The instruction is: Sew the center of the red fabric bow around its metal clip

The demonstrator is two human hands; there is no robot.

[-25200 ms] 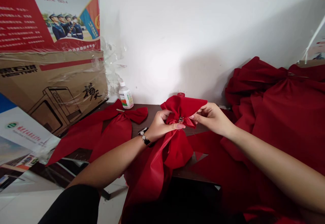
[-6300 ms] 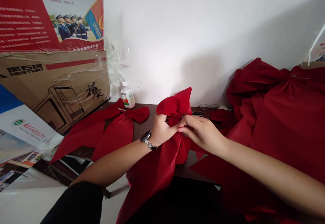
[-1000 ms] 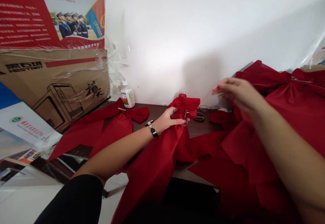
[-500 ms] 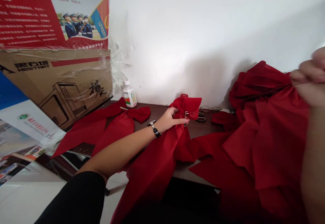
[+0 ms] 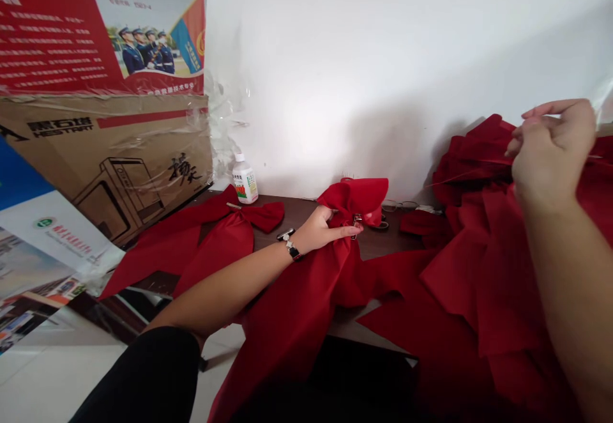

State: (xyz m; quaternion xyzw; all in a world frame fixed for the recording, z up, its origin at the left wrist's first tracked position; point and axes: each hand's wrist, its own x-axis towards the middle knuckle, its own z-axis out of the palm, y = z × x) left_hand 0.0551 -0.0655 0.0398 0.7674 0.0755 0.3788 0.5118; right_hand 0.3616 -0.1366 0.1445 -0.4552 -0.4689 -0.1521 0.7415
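My left hand pinches the gathered middle of a red cloth bow, beside a small metal pin at its knot. The bow's long tails hang over the front edge of the dark table. My right hand is raised far to the right with its fingers closed on a thin thread. That thread runs taut back toward the bow's knot. No needle is visible in my fingers.
A finished red bow lies on the table's left part, with a small white bottle behind it. A cardboard box and posters lean at the left. Glasses lie by the wall. A heap of red bows fills the right.
My right hand drew the thread out to the right, away from the bow, and now sits a little lower and nearer than half a second ago. My left hand stayed on the knot.
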